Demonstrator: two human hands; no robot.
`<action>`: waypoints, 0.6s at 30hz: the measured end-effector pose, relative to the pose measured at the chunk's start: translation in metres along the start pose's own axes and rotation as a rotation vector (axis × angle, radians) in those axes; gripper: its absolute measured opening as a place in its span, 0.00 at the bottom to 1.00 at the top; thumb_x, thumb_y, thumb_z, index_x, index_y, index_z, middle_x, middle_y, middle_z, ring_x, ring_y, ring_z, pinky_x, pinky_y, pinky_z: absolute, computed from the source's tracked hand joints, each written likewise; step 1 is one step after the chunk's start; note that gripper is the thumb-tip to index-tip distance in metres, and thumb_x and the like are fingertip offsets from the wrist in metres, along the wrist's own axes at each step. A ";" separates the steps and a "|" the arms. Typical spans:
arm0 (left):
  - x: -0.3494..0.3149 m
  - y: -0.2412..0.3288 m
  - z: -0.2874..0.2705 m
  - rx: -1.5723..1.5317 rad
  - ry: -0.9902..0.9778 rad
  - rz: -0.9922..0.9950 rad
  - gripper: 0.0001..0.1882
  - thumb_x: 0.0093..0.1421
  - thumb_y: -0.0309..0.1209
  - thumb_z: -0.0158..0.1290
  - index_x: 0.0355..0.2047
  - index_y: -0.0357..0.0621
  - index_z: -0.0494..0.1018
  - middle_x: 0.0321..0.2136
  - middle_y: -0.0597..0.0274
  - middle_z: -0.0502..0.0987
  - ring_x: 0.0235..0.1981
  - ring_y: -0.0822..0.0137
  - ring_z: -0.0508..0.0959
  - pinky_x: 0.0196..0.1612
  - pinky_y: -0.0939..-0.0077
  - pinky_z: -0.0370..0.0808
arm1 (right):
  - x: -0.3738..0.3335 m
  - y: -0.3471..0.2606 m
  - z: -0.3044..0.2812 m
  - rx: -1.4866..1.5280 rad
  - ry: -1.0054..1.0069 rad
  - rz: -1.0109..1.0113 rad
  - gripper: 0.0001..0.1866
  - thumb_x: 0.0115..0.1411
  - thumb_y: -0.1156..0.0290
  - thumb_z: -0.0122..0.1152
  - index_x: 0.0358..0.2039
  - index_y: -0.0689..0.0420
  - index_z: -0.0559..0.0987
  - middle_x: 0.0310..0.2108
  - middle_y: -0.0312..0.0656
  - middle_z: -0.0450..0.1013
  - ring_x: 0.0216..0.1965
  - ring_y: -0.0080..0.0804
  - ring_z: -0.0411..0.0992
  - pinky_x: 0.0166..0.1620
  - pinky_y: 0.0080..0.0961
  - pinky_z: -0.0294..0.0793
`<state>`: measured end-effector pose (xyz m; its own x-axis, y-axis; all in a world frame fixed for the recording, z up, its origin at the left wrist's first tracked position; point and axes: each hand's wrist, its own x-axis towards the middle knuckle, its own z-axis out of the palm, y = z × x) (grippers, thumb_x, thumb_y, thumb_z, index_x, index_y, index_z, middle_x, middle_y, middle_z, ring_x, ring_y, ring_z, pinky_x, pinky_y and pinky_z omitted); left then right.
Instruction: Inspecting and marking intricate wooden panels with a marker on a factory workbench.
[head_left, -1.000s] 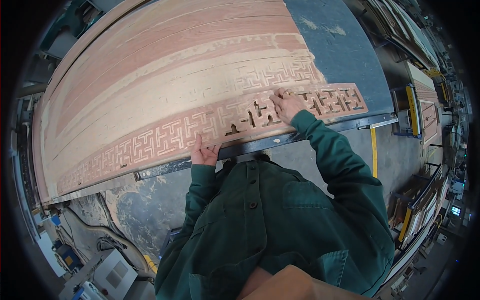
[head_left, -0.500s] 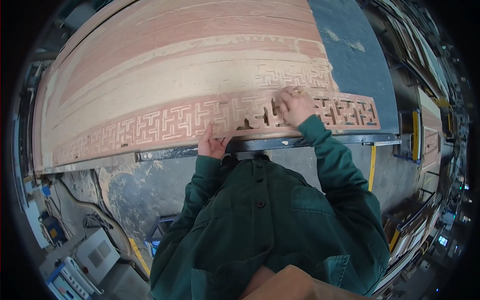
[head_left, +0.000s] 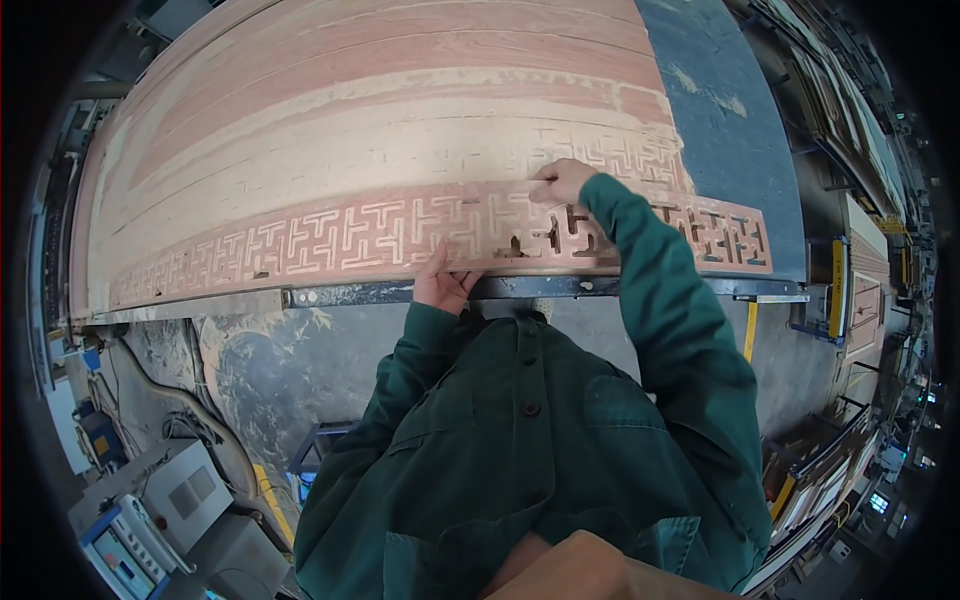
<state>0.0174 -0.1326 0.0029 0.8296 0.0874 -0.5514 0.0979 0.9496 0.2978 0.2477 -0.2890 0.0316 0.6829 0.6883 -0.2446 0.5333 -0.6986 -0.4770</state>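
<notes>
A long reddish wooden fretwork panel lies along the near edge of the worktable. Its right part has open cut-outs, while pale dust fills the grooves of the left part. My left hand grips the panel's near edge, thumb on top and fingers low at the rim. Over the panel's far edge, left of the open cut-outs, is my right hand. Its fingers are pinched together and point left; whatever they may hold is too small to make out. Small dark gaps show in the panel between my hands.
Under the panel lies a large dust-covered board, and a blue surface stretches to its right. A dark metal rail runs along the near edge. A grey machine cabinet and a hose are at lower left.
My right hand has moved left and farther away, from over the cut-outs to the panel's far edge. My left hand stays at the near edge. The view has shifted slightly.
</notes>
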 end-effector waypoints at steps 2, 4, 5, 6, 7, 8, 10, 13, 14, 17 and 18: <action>-0.001 0.000 -0.001 0.010 0.012 -0.008 0.19 0.56 0.39 0.42 0.46 0.45 0.60 0.43 0.59 0.67 0.44 0.62 0.68 0.45 0.65 0.67 | 0.011 0.003 -0.005 0.263 -0.375 0.182 0.20 0.36 0.59 0.61 0.30 0.58 0.76 0.28 0.41 0.71 0.29 0.30 0.67 0.36 0.24 0.65; -0.001 0.001 -0.003 0.014 0.033 -0.008 0.19 0.56 0.39 0.42 0.46 0.45 0.60 0.43 0.59 0.67 0.44 0.62 0.68 0.45 0.66 0.67 | 0.018 -0.004 -0.009 0.215 -0.463 0.180 0.22 0.34 0.57 0.61 0.29 0.58 0.76 0.23 0.38 0.71 0.28 0.26 0.67 0.34 0.21 0.65; -0.002 0.001 -0.002 0.002 0.027 -0.008 0.19 0.55 0.38 0.44 0.45 0.45 0.61 0.42 0.60 0.68 0.42 0.63 0.69 0.43 0.66 0.68 | 0.019 -0.005 -0.008 0.210 -0.470 0.174 0.22 0.34 0.57 0.61 0.29 0.58 0.76 0.23 0.38 0.71 0.28 0.26 0.67 0.34 0.21 0.65; -0.003 0.001 -0.002 -0.008 0.022 -0.008 0.18 0.54 0.37 0.45 0.44 0.45 0.61 0.41 0.60 0.68 0.41 0.63 0.70 0.41 0.66 0.69 | 0.018 -0.006 -0.007 0.229 -0.446 0.212 0.22 0.33 0.58 0.61 0.30 0.59 0.76 0.23 0.39 0.71 0.28 0.27 0.67 0.34 0.21 0.65; -0.003 0.002 -0.003 -0.014 0.025 -0.002 0.18 0.54 0.37 0.45 0.44 0.45 0.61 0.41 0.60 0.68 0.41 0.63 0.70 0.41 0.66 0.69 | 0.017 -0.007 -0.006 0.249 -0.422 0.250 0.23 0.32 0.59 0.61 0.30 0.59 0.76 0.23 0.40 0.71 0.27 0.28 0.67 0.34 0.21 0.66; -0.002 0.002 -0.002 -0.009 0.028 -0.003 0.18 0.54 0.37 0.46 0.44 0.45 0.61 0.40 0.60 0.69 0.41 0.63 0.70 0.41 0.67 0.70 | 0.016 -0.005 0.000 0.245 -0.423 0.248 0.23 0.32 0.59 0.61 0.30 0.59 0.76 0.23 0.40 0.71 0.27 0.28 0.67 0.34 0.21 0.66; 0.000 0.001 -0.001 -0.006 0.028 -0.004 0.18 0.54 0.37 0.46 0.44 0.44 0.61 0.40 0.61 0.69 0.40 0.64 0.70 0.41 0.67 0.70 | 0.014 -0.001 0.011 0.096 -0.256 0.217 0.22 0.33 0.62 0.62 0.31 0.59 0.75 0.24 0.42 0.71 0.27 0.29 0.67 0.33 0.21 0.66; -0.002 0.002 -0.002 -0.016 0.037 0.004 0.18 0.54 0.37 0.46 0.44 0.45 0.62 0.40 0.61 0.69 0.40 0.64 0.70 0.41 0.67 0.70 | 0.013 -0.008 0.007 0.106 -0.249 0.113 0.21 0.34 0.64 0.63 0.31 0.58 0.74 0.25 0.43 0.70 0.27 0.29 0.68 0.32 0.22 0.67; -0.003 0.002 0.003 -0.014 0.038 0.011 0.18 0.54 0.37 0.46 0.44 0.45 0.62 0.40 0.61 0.69 0.40 0.64 0.70 0.42 0.66 0.70 | 0.012 -0.013 0.003 0.104 -0.249 0.112 0.21 0.34 0.64 0.63 0.31 0.58 0.74 0.25 0.43 0.70 0.27 0.29 0.68 0.32 0.22 0.67; -0.004 0.001 0.005 -0.012 0.039 0.016 0.18 0.54 0.37 0.45 0.44 0.45 0.62 0.40 0.61 0.69 0.40 0.64 0.70 0.42 0.66 0.69 | 0.004 -0.038 -0.005 0.112 -0.157 -0.035 0.14 0.38 0.65 0.58 0.28 0.54 0.75 0.27 0.43 0.70 0.30 0.34 0.69 0.34 0.26 0.68; -0.004 0.002 0.005 -0.011 0.037 0.011 0.18 0.54 0.37 0.45 0.44 0.45 0.62 0.40 0.61 0.69 0.40 0.64 0.70 0.42 0.66 0.69 | 0.000 -0.048 -0.001 0.190 -0.082 -0.255 0.12 0.38 0.67 0.57 0.27 0.55 0.74 0.26 0.42 0.70 0.29 0.34 0.69 0.33 0.27 0.68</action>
<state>0.0170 -0.1329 0.0090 0.8095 0.1087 -0.5770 0.0827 0.9518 0.2953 0.2224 -0.2559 0.0549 0.4928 0.8551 -0.1608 0.5740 -0.4584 -0.6785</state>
